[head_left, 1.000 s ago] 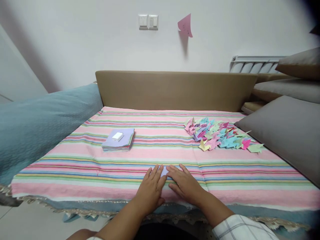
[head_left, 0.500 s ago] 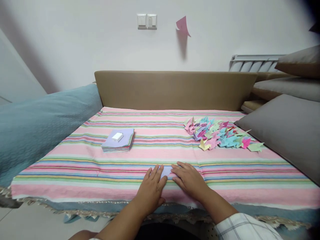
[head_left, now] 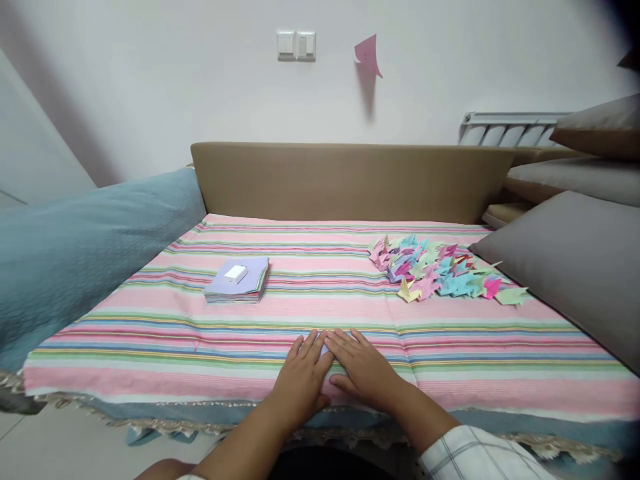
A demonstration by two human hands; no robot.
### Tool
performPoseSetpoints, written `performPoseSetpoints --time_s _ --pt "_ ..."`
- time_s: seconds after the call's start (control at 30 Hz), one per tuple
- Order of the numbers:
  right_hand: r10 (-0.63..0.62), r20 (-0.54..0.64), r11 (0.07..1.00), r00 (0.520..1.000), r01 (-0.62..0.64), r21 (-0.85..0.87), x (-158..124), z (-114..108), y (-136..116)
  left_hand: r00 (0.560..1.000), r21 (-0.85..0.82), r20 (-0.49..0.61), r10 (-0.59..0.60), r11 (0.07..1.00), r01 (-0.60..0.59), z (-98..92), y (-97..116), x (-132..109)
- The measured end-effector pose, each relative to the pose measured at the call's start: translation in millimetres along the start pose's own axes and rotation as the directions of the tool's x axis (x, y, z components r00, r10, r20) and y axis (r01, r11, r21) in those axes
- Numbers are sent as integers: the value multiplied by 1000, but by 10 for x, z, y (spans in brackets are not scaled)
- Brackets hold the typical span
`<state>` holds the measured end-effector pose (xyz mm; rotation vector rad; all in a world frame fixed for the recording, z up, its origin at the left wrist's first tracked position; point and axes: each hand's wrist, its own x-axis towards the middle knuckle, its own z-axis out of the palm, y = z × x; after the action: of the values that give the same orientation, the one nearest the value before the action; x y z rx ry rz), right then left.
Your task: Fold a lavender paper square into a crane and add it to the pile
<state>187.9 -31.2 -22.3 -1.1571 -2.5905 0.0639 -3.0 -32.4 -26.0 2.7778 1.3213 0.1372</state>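
And look at that right sleeve (head_left: 483, 457), lower right of the frame: white cloth, thin dark lines crossing into a broad, open check! Over at the bottom edge, left of centre, just a pale sliver of the left sleeve (head_left: 191, 477). Beyond the cloth, bare forearms (head_left: 263, 427), bare left hand (head_left: 303, 373), bare right hand (head_left: 364, 373).

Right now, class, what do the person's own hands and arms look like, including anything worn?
The left hand and right hand are bare: no gloves, rings or watch visible. The right sleeve is white with thin, dark checked lines; only a sliver of the left sleeve shows, pale, at the bottom edge.
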Motion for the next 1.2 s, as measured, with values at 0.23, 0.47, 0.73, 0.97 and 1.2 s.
performPoseSetpoints --time_s 0.23,0.47,0.73,0.97,1.2 --pt "44 72 999 996 -46 26 13 0 -7 987 -28 102 -123 992 126 -234 11 -68" --pt "49 80 998 996 -52 40 12 -27 -25 987 -14 126 -98 995 101 -273 -117 -224" --pt "53 85 998 995 -56 36 5 -16 -17 974 8 157 -165 986 166 -386 -180 -340" --pt "58 101 997 993 -64 54 2 -13 -13 949 5 160 -273 961 276 -494 -247 -409" --pt "63 104 996 993 -69 53 4 -16 -16 929 -5 170 -330 942 336 -650 -341 -454"
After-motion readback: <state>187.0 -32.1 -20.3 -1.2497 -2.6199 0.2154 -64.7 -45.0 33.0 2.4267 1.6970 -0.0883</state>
